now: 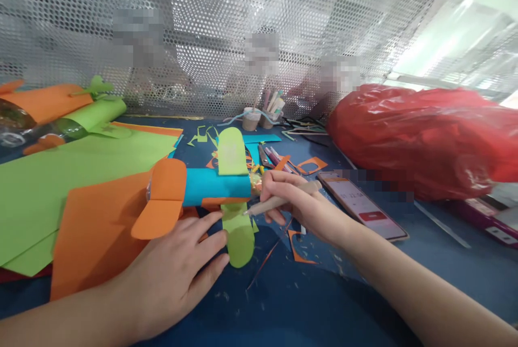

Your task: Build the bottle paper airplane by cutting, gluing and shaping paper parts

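A paper aeroplane [214,185] built on a bottle lies on the blue table [307,304]: blue body, green wings, orange tail. My left hand [178,271] rests flat beside it, fingers stretched out, fingertips touching the near green wing [239,236]. My right hand [299,201] is closed round a beige pen-like tool [279,202], whose tip points at the joint of wing and body.
Green [52,179] and orange [97,228] paper sheets lie at the left, with another bottle craft [52,115] behind. A phone [362,206] sits right of my hand, next to a red plastic bag [424,136]. Cups of pens [263,115] and paper scraps stand before the perforated metal screen [226,34].
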Motion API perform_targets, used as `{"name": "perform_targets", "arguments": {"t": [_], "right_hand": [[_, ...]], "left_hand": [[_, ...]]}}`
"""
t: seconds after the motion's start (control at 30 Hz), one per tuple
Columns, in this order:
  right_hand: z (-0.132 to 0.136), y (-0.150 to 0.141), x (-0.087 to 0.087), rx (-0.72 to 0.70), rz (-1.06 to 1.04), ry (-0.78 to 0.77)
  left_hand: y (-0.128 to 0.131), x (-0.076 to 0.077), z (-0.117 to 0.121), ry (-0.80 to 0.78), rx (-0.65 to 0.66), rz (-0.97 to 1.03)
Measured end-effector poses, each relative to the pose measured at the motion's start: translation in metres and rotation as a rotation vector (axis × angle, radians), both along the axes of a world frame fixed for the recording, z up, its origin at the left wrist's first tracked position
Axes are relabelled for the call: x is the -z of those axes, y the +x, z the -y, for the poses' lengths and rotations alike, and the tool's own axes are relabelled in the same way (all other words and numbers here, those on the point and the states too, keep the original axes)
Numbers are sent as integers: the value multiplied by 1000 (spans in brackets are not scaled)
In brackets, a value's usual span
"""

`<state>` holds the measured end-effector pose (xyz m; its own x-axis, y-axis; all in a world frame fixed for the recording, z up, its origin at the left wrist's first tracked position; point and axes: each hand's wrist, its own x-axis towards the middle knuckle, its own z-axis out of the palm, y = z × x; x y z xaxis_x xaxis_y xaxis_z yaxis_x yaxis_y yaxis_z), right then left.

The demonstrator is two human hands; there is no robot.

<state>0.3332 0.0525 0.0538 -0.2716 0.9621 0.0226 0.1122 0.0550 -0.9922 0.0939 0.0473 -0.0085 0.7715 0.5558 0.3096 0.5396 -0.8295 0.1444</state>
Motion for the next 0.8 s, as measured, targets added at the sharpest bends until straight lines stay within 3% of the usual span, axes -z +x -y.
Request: {"name": "perform_targets", "arguments": {"t": [0.07,0.23,0.47,0.8], "right_hand": [[1,1,1,13,-3,-22],[14,-3,20,245,22,2],[28,-14,35,235,97,48],[18,-12,44,238,203,120]], "left_hand": [[1,0,0,-19,-7,13],[2,-2,1,-8,2,26],[-1,-3,-2,18,36,4],[0,-2,0,53,37,25]]}}
